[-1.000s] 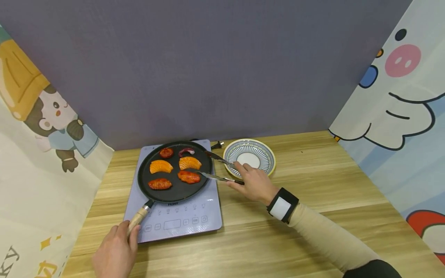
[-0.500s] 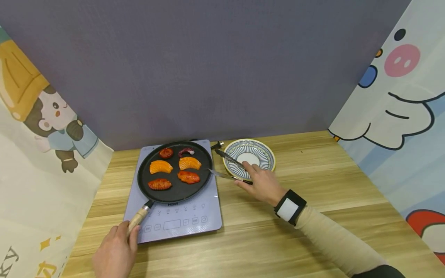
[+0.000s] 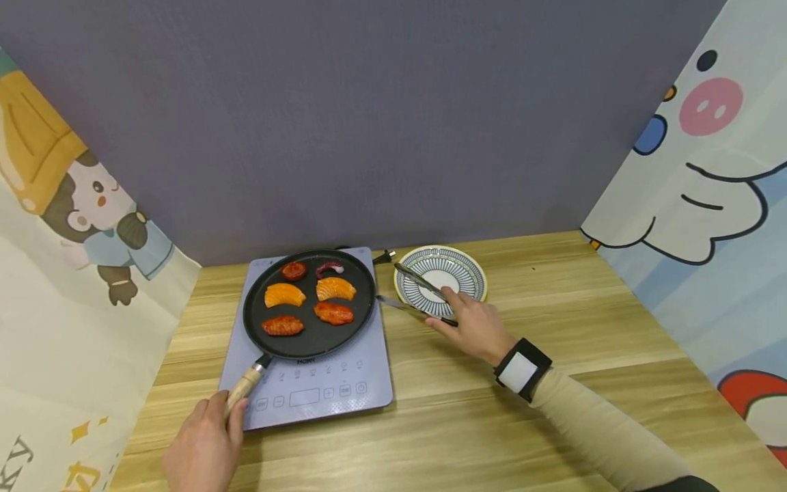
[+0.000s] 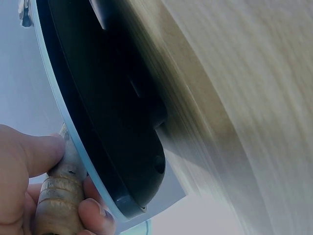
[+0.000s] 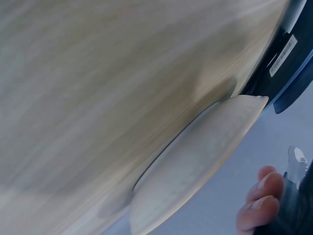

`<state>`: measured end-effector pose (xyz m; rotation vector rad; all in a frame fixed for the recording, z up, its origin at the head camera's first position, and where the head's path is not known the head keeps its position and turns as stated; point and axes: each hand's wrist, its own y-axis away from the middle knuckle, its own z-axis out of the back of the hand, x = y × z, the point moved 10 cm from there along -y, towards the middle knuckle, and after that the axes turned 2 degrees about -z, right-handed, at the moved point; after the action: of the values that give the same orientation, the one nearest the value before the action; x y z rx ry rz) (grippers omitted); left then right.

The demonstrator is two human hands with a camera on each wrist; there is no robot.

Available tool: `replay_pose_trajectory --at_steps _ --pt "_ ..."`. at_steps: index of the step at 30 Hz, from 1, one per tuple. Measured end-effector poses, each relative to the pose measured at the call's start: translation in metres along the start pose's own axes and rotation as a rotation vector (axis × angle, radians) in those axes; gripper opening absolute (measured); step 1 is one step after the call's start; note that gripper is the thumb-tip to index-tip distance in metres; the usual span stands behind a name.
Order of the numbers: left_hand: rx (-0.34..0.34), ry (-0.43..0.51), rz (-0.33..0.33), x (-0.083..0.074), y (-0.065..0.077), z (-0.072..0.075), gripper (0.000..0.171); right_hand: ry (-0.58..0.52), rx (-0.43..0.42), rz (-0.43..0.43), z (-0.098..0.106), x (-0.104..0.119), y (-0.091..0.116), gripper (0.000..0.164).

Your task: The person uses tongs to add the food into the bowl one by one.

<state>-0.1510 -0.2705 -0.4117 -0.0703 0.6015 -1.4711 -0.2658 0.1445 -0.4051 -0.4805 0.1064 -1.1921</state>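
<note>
My left hand (image 3: 205,441) grips the wooden handle (image 3: 244,386) of a black flat frying pan (image 3: 301,342) on a pale induction cooker (image 3: 369,403). In the left wrist view, thumb and fingers wrap round that handle (image 4: 59,196). Two salmon slices (image 3: 335,288), two glazed chicken wings (image 3: 334,313), a tomato half (image 3: 294,271) and an octopus tentacle (image 3: 329,268) lie in the pan. My right hand (image 3: 478,331) holds metal tongs (image 3: 424,281) with black parts, arms spread and nothing between them. The tongs overlap the left part of a patterned plate (image 3: 473,270).
A black plug (image 3: 385,257) lies behind, between cooker and plate. The wooden table (image 3: 553,301) ends at a grey panel (image 3: 393,123) at the back. Printed cloth walls stand at the left and right. In the right wrist view the plate (image 5: 195,152) sits close to the cooker (image 5: 288,58).
My right hand has drawn the tongs rightward, from over the pan's right edge to the plate's left side. The left hand, pan and food have stayed in place.
</note>
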Motion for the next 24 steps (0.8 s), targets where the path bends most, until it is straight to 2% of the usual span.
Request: replay_pose_trajectory --at_steps 12,24 --pt "0.008 -0.004 0.005 0.0 0.0 0.0 0.031 -0.025 0.067 -0.086 -0.004 -0.02 0.008 0.076" --pt "0.011 -0.006 0.002 0.0 0.0 -0.001 0.031 -0.025 0.054 -0.113 -0.004 -0.041 0.019 0.079"
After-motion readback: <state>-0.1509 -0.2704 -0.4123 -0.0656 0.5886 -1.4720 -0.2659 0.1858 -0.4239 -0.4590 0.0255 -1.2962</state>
